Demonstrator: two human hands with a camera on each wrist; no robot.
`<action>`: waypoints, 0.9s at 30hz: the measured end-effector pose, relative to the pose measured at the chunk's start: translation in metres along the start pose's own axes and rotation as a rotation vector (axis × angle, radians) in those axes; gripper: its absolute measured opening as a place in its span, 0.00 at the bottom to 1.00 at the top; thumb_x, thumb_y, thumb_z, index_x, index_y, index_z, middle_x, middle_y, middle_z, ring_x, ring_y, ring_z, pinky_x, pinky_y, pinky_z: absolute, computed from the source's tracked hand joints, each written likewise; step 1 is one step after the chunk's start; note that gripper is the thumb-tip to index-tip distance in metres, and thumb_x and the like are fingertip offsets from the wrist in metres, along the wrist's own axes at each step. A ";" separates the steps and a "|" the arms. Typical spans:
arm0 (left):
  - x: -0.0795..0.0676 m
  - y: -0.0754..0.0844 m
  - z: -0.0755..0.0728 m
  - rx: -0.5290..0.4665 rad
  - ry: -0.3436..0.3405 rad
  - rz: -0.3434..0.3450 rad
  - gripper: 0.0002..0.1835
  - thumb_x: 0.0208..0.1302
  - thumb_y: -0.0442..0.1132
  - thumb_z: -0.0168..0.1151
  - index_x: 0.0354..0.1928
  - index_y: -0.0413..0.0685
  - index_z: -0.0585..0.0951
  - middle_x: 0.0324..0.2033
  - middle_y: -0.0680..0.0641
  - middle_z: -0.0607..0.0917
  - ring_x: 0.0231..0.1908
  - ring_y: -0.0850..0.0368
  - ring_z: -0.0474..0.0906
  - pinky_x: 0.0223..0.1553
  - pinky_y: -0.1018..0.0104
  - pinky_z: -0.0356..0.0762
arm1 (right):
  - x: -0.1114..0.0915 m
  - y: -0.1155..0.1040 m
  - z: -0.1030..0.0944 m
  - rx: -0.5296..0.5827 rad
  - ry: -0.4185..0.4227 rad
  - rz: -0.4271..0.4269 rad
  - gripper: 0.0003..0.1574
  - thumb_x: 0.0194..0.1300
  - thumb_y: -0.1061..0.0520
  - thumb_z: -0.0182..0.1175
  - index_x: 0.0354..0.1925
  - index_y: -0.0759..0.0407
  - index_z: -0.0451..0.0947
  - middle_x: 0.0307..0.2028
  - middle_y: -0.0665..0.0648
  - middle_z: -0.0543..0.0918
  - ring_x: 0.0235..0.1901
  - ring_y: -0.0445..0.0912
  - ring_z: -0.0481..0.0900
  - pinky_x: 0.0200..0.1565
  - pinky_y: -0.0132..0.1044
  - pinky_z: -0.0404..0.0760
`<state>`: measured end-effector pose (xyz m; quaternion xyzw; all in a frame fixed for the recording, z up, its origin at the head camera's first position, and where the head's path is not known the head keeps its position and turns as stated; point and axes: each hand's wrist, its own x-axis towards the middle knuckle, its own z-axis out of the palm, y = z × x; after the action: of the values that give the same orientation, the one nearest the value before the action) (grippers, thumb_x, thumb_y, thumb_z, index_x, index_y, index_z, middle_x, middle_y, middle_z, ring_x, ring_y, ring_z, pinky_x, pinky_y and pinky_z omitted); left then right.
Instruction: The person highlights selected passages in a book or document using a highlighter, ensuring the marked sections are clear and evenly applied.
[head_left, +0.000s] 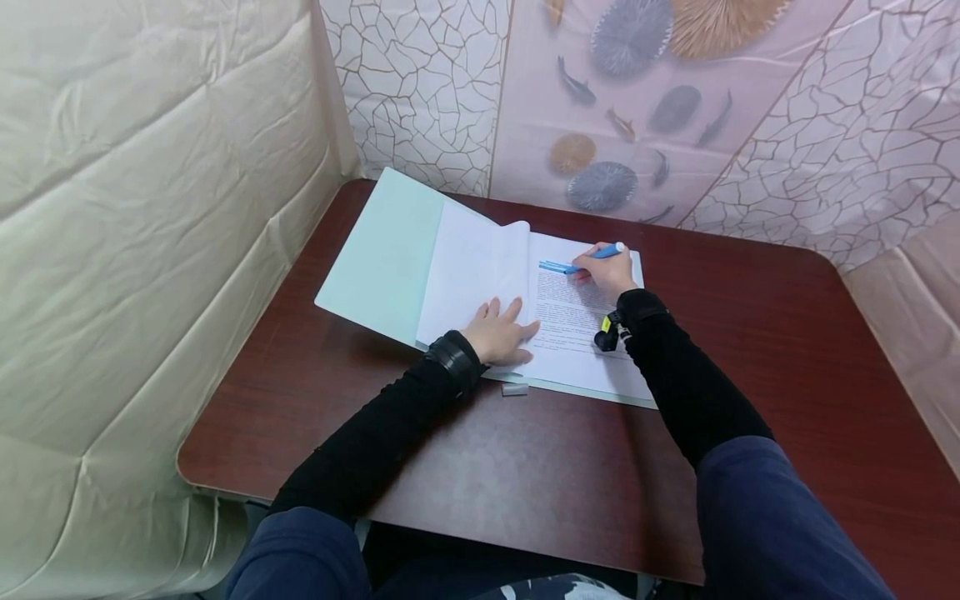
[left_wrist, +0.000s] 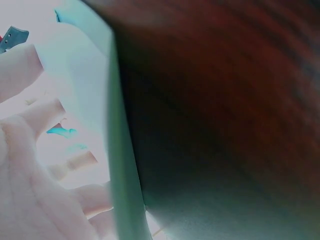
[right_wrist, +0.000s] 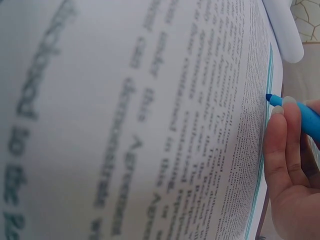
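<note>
My right hand (head_left: pixel 611 272) pinches a blue marker (head_left: pixel 604 251) over the printed page (head_left: pixel 573 371) on the right side of an opened pale green folder (head_left: pixel 390 250). In the right wrist view, the dark tip of the marker (right_wrist: pixel 306 119) is at the blue lines drawn along the text. My left hand (head_left: pixel 498 333) lies with spread fingers on the lower middle of the papers, where the turned-over sheet (head_left: pixel 468 267) meets the printed page. In the left wrist view, the palm (left_wrist: pixel 30 185) shows beside the edge of the folder (left_wrist: pixel 120 150).
A small grey piece (head_left: pixel 514 389) lies on the dark brown table (head_left: pixel 525 483), just below the folder's near edge. Pale cloth (head_left: pixel 187 208) hangs along the left side, and a patterned covering (head_left: pixel 427 92) stands behind the table. A band with a camera (head_left: pixel 609 332) is on the right wrist.
</note>
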<state>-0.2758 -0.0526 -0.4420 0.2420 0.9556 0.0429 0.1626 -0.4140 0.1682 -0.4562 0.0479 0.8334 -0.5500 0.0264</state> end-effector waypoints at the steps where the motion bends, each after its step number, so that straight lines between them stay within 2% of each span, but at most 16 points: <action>1: 0.000 0.000 0.000 -0.001 -0.001 -0.001 0.33 0.70 0.59 0.49 0.74 0.65 0.57 0.77 0.41 0.46 0.74 0.32 0.42 0.74 0.43 0.44 | 0.001 0.000 0.000 -0.006 -0.002 -0.001 0.08 0.59 0.58 0.66 0.35 0.61 0.78 0.26 0.51 0.87 0.26 0.44 0.87 0.37 0.40 0.86; 11: 0.002 -0.001 0.002 -0.001 -0.006 -0.003 0.33 0.70 0.59 0.49 0.74 0.66 0.56 0.77 0.42 0.45 0.74 0.32 0.42 0.74 0.43 0.44 | 0.000 0.002 -0.003 -0.016 -0.003 -0.004 0.08 0.60 0.58 0.65 0.34 0.60 0.77 0.29 0.55 0.88 0.24 0.41 0.87 0.35 0.37 0.86; 27: 0.003 -0.002 0.001 -0.007 0.001 0.005 0.33 0.70 0.59 0.49 0.74 0.66 0.57 0.77 0.41 0.45 0.74 0.31 0.42 0.73 0.42 0.44 | -0.006 -0.001 -0.006 0.025 0.005 -0.044 0.05 0.60 0.61 0.65 0.33 0.62 0.78 0.28 0.56 0.88 0.27 0.46 0.88 0.37 0.41 0.86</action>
<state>-0.2784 -0.0529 -0.4442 0.2438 0.9549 0.0469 0.1631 -0.4083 0.1733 -0.4525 0.0312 0.8273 -0.5608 0.0114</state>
